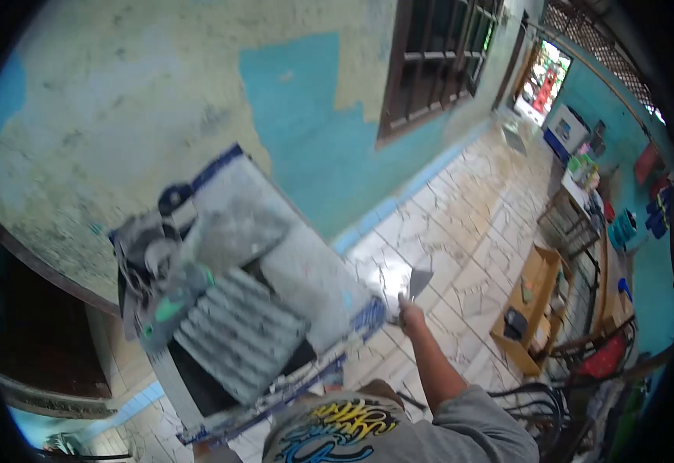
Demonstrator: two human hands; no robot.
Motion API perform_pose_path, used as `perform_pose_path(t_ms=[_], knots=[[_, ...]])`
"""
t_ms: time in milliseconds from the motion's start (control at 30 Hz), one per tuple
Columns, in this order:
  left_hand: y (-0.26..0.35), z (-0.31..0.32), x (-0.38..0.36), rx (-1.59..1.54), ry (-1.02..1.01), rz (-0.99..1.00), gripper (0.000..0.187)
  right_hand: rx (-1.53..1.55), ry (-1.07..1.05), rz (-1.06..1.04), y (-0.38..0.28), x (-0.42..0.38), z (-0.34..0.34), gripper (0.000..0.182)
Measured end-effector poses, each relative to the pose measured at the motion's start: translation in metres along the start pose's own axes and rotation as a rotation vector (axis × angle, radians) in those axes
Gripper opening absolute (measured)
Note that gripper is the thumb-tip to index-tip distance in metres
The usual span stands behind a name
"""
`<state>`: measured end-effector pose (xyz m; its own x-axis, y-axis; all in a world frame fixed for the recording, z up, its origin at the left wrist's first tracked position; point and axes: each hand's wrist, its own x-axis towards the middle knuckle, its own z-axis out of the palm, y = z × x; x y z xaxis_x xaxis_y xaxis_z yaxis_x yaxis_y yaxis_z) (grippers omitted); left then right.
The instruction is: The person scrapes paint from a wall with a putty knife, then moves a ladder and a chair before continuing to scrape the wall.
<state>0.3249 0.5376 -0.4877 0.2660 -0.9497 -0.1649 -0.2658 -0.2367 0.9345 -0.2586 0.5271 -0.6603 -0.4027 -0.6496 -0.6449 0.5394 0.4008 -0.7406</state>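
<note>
My right hand [411,317] is closed round the handle of a wide scraper with a flat metal blade [419,282], held out over the tiled floor just past the table's corner. The scraper's handle is mostly hidden by my fingers. To the left of that hand stands a table with a pale, worn top [306,285] and blue edges. A grey ridged panel [240,336] lies on it, beside a blurred grey-green item [175,309] and a greyish plastic bag [237,231]. My left hand does not show.
Beyond the table is a wall with peeling paint and a turquoise patch [306,139], with a barred window [437,62]. A long wooden box [534,309] with items in it sits on the floor at right, near a small table [572,208]. An open doorway [544,81] lies far back.
</note>
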Motion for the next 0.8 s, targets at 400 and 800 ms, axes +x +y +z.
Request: perform_pose_path(t_ms=[400, 800], knots=[[-0.03, -0.018, 0.082, 0.163, 0.329, -0.114, 0.031, -0.139, -0.054, 0.069, 0.055, -0.052, 0.07, 0.029], [-0.117, -0.064, -0.025, -0.068, 0.554, -0.274, 0.03, -0.222, -0.179, 0.046, 0.088, -0.096, 0.091, 0.024]])
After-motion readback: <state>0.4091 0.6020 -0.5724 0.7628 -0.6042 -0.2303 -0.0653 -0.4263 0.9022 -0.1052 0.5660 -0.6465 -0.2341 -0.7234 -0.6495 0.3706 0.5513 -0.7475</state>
